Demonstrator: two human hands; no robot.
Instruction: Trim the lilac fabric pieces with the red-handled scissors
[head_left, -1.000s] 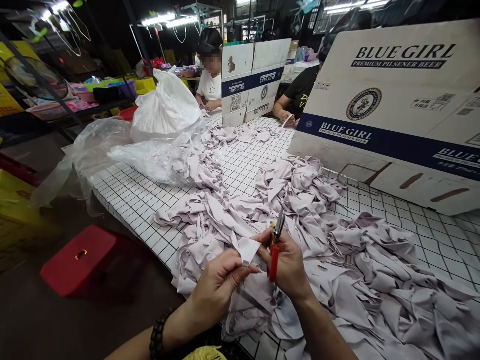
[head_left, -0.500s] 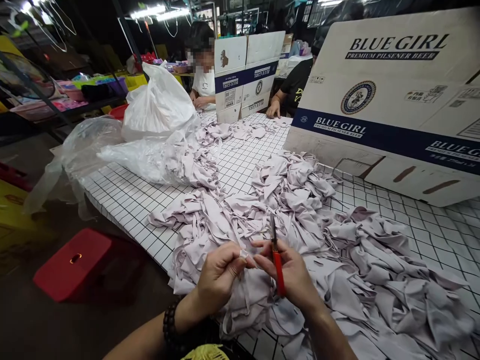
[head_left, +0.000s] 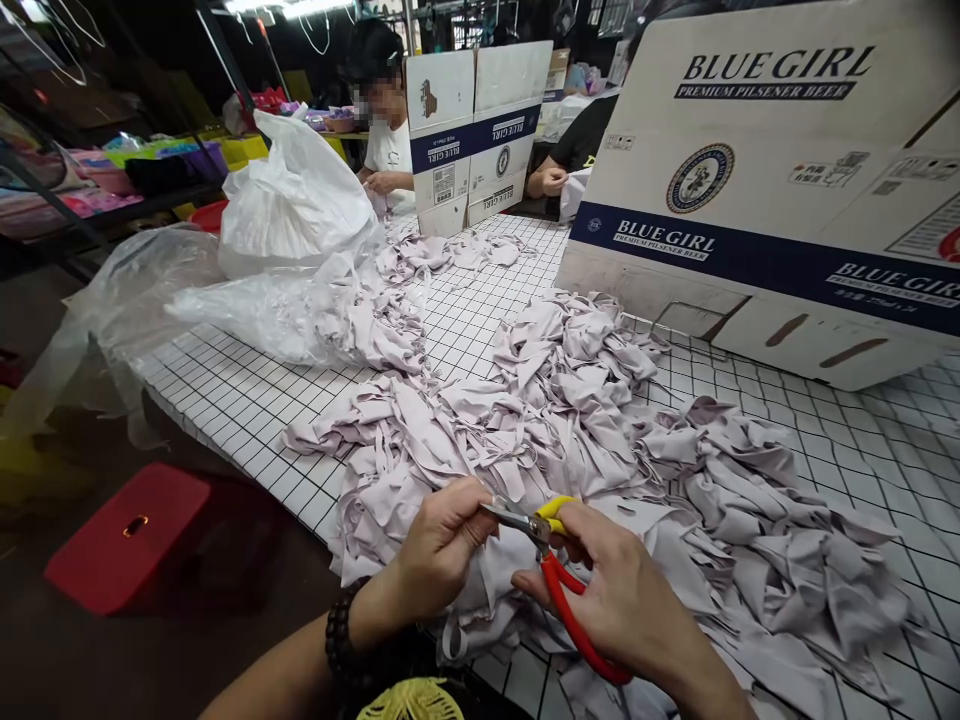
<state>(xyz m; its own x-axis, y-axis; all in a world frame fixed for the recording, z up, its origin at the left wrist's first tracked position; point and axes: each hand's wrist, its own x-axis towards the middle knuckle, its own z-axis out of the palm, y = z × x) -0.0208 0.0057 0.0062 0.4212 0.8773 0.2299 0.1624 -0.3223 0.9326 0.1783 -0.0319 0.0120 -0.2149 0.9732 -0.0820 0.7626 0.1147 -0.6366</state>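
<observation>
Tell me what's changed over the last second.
The right hand has swung the tool from pointing away to pointing left, tip at the left hand. The cloth flap held up there earlier no longer shows. The left hand stays pinched; the heap, stool and big box stay put.

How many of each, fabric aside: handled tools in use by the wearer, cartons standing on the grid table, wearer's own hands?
Tool: 1
Cartons, far carton and near carton: 2
Hands, left hand and right hand: 2
Total: 5
</observation>
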